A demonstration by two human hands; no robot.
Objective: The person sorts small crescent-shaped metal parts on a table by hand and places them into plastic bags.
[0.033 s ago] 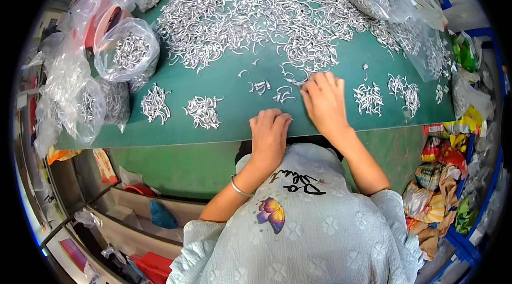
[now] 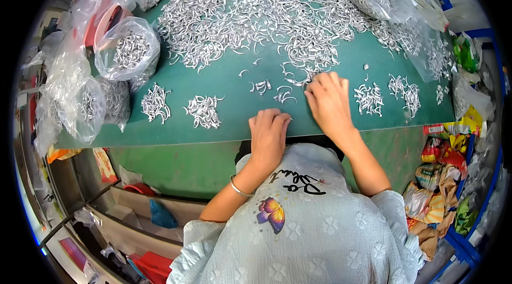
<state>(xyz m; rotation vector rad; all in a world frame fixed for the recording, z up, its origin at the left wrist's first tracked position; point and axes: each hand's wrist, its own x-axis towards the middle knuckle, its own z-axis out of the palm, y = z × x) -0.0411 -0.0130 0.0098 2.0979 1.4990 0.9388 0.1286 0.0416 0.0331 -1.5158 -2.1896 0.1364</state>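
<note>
Sorting small curved silver metal pieces (image 2: 256, 12) heaped on green tabletop (image 2: 234, 119): right hand (image 2: 329, 104) spread flat, fingertips on heap's near edge; left hand (image 2: 268, 134) loosely curled at tabletop rim, grip unclear. Likely risk: loose pieces swept over the near edge.

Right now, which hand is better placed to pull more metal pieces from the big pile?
The right hand: its fingertips reach the big pile's near edge. The left hand rests nearer the table edge.

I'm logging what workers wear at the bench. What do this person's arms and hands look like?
Both hands are bare, no gloves. The left hand has a thin silver bangle at the wrist. Short, loose pale sleeves with a faint flower pattern end near the elbows; the right hand and wrist show no jewellery.
</note>
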